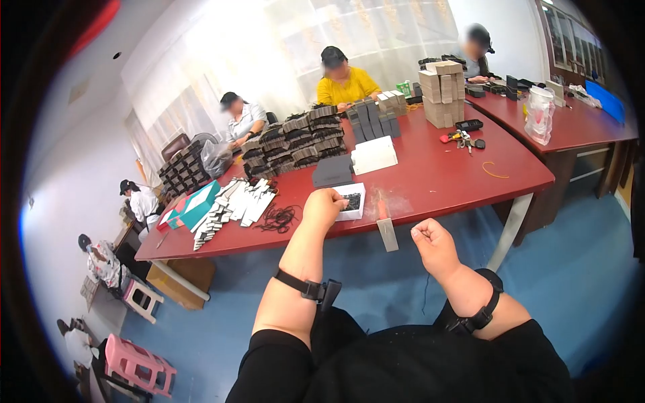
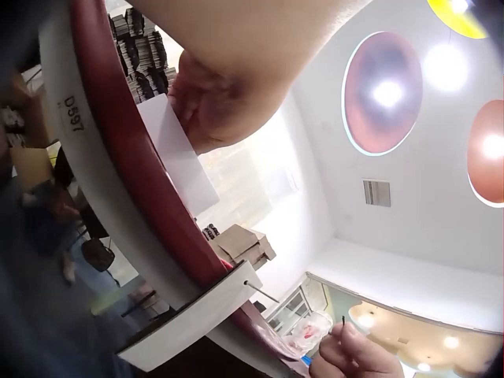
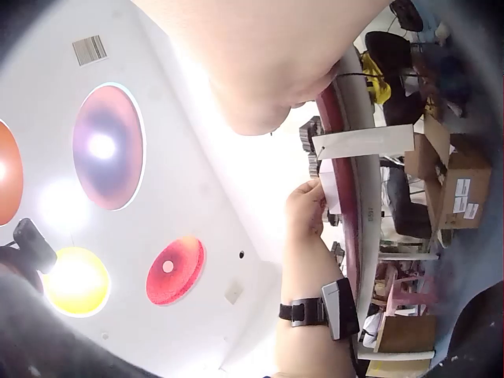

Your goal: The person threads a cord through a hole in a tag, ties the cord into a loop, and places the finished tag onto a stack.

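My left hand [image 1: 324, 205] reaches over the near rim of a white box [image 1: 361, 209] at the table's front edge, fingertips at the small black pieces [image 1: 352, 200] inside; I cannot tell whether it holds one. My right hand [image 1: 435, 247] is raised in front of the edge, thumb and fingers pinching a thin black cord [image 2: 343, 320] whose tip pokes up. Below it a dark strand hangs in the head view. Between the hands, a pale strip [image 1: 388, 237] juts out past the edge, with a thin metal rod [image 2: 262, 292] at its hole. An orange piece [image 1: 382, 209] lies behind it.
White strips [image 1: 228, 208] and a tangle of black cords [image 1: 279, 218] lie left on the red table [image 1: 437, 181]. Stacked dark bundles [image 1: 295, 142], grey boxes [image 1: 371, 121] and keys [image 1: 463, 140] stand or lie farther back. Several people sit around the room.
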Demonstrator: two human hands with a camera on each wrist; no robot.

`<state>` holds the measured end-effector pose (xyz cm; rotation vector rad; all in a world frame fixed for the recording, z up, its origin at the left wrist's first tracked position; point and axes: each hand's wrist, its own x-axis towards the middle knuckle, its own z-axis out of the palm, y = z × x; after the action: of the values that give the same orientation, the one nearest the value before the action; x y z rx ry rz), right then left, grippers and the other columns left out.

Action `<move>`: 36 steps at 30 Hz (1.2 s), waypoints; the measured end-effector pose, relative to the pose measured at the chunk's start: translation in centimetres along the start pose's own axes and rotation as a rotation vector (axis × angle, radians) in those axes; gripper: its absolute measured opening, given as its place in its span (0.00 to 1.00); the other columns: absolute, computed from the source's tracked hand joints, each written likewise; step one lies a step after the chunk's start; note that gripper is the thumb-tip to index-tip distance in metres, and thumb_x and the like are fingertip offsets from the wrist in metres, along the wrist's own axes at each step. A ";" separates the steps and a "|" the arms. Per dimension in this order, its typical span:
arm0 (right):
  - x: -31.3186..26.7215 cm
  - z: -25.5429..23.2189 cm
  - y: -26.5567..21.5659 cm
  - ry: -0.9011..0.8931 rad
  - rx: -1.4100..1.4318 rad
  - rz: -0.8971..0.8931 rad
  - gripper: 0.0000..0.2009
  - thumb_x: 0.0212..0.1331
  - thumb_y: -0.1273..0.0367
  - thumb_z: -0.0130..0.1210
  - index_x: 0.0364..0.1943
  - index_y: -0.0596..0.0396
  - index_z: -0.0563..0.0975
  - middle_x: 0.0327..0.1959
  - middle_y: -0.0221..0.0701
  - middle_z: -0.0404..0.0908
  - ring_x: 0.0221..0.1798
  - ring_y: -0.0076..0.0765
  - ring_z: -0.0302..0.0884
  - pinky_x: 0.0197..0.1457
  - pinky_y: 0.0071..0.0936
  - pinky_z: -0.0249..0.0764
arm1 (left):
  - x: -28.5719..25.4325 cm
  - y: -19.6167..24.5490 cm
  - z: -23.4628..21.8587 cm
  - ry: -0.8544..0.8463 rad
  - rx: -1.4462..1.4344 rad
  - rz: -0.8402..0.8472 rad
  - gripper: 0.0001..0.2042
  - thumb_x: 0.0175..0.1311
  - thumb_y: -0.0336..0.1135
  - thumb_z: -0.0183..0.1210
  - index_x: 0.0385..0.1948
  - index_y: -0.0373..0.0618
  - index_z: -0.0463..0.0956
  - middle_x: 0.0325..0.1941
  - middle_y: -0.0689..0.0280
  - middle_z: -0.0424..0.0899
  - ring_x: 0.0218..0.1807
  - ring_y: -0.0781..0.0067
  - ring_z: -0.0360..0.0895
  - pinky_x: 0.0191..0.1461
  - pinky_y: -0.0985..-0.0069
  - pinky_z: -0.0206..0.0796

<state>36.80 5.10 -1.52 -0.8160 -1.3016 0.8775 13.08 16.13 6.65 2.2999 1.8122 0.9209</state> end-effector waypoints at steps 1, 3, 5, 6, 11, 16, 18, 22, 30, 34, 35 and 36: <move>0.1 0.3 -0.4 0.002 -0.026 -0.023 0.05 0.60 0.71 0.51 0.30 0.58 0.71 0.21 0.19 0.70 0.23 0.10 0.59 0.26 0.14 0.59 | -0.7 0.4 -0.2 0.006 0.000 -0.004 0.08 0.47 0.34 0.64 0.24 0.39 0.80 0.22 0.59 0.80 0.25 0.69 0.77 0.31 0.73 0.67; 0.2 1.0 -1.2 0.006 -0.050 -0.044 0.05 0.60 0.72 0.51 0.30 0.59 0.71 0.21 0.19 0.70 0.24 0.11 0.59 0.27 0.15 0.59 | -2.7 1.5 -0.5 0.157 -0.327 -0.022 0.07 0.51 0.32 0.62 0.25 0.38 0.78 0.23 0.65 0.80 0.26 0.77 0.75 0.33 0.79 0.65; 0.5 2.1 -2.3 -0.024 0.073 -0.082 0.04 0.59 0.73 0.52 0.29 0.59 0.71 0.21 0.19 0.70 0.24 0.11 0.60 0.26 0.14 0.59 | -5.1 2.9 -0.2 0.171 -0.626 -0.053 0.06 0.54 0.31 0.61 0.26 0.38 0.77 0.24 0.68 0.78 0.27 0.80 0.72 0.34 0.82 0.64; 0.4 2.7 -2.4 -0.020 0.075 -0.073 0.04 0.59 0.73 0.52 0.29 0.59 0.71 0.21 0.19 0.70 0.24 0.11 0.60 0.26 0.14 0.59 | -6.4 3.6 0.0 0.189 -0.928 -0.087 0.05 0.56 0.29 0.60 0.26 0.37 0.76 0.25 0.71 0.77 0.28 0.83 0.70 0.34 0.84 0.62; -0.4 5.2 -5.0 -0.116 0.117 -0.189 0.03 0.57 0.74 0.55 0.28 0.58 0.73 0.21 0.20 0.70 0.23 0.11 0.60 0.26 0.14 0.60 | -11.6 6.8 -0.3 0.373 -0.964 0.178 0.04 0.51 0.26 0.63 0.24 0.39 0.76 0.28 0.70 0.76 0.32 0.81 0.70 0.37 0.83 0.62; -1.0 5.4 -4.9 -0.116 0.111 -0.277 0.03 0.55 0.74 0.56 0.28 0.59 0.75 0.22 0.22 0.73 0.23 0.12 0.62 0.25 0.14 0.61 | -12.8 6.4 0.1 0.562 -0.667 0.474 0.07 0.45 0.20 0.65 0.25 0.39 0.76 0.30 0.65 0.74 0.33 0.76 0.70 0.36 0.82 0.62; -1.2 5.4 -5.2 -0.117 0.136 -0.264 0.03 0.55 0.74 0.57 0.28 0.59 0.75 0.22 0.22 0.72 0.23 0.12 0.62 0.25 0.14 0.61 | -12.8 6.4 0.3 0.571 -0.677 0.476 0.08 0.44 0.20 0.65 0.25 0.39 0.76 0.30 0.65 0.74 0.32 0.76 0.70 0.35 0.82 0.62; -1.4 5.2 -5.3 -0.116 0.151 -0.247 0.03 0.54 0.74 0.57 0.28 0.60 0.75 0.21 0.22 0.72 0.22 0.12 0.62 0.25 0.15 0.60 | -12.9 6.7 0.4 0.575 -0.661 0.503 0.08 0.43 0.20 0.66 0.25 0.39 0.76 0.29 0.65 0.73 0.32 0.76 0.69 0.35 0.81 0.62; -1.8 4.9 -5.7 -0.113 0.120 -0.253 0.04 0.55 0.73 0.57 0.28 0.60 0.75 0.21 0.22 0.72 0.22 0.12 0.62 0.24 0.15 0.60 | -13.2 7.6 0.3 0.590 -0.738 0.475 0.08 0.42 0.22 0.67 0.25 0.40 0.78 0.27 0.65 0.75 0.31 0.72 0.71 0.33 0.79 0.63; -1.9 4.9 -5.6 -0.100 0.139 -0.255 0.04 0.55 0.73 0.57 0.28 0.60 0.75 0.20 0.22 0.72 0.22 0.12 0.62 0.24 0.14 0.60 | -13.4 7.7 0.6 0.574 -0.771 0.475 0.08 0.42 0.21 0.66 0.25 0.40 0.78 0.27 0.65 0.75 0.31 0.72 0.71 0.33 0.79 0.63; -2.0 4.9 -5.6 -0.098 0.139 -0.255 0.04 0.55 0.73 0.57 0.28 0.60 0.75 0.20 0.22 0.72 0.22 0.12 0.62 0.24 0.14 0.60 | -13.4 7.8 0.6 0.572 -0.772 0.476 0.08 0.42 0.21 0.66 0.25 0.40 0.78 0.27 0.65 0.75 0.31 0.72 0.71 0.33 0.79 0.63; -2.0 4.8 -5.7 -0.097 0.135 -0.256 0.05 0.55 0.73 0.57 0.27 0.60 0.75 0.20 0.22 0.72 0.22 0.12 0.62 0.24 0.14 0.60 | -13.4 7.8 0.7 0.568 -0.777 0.469 0.08 0.42 0.21 0.66 0.25 0.40 0.78 0.27 0.65 0.75 0.31 0.72 0.71 0.33 0.79 0.63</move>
<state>32.31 0.80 3.11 -0.4931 -1.3811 0.7970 18.45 1.82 3.81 2.0355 0.7140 2.0525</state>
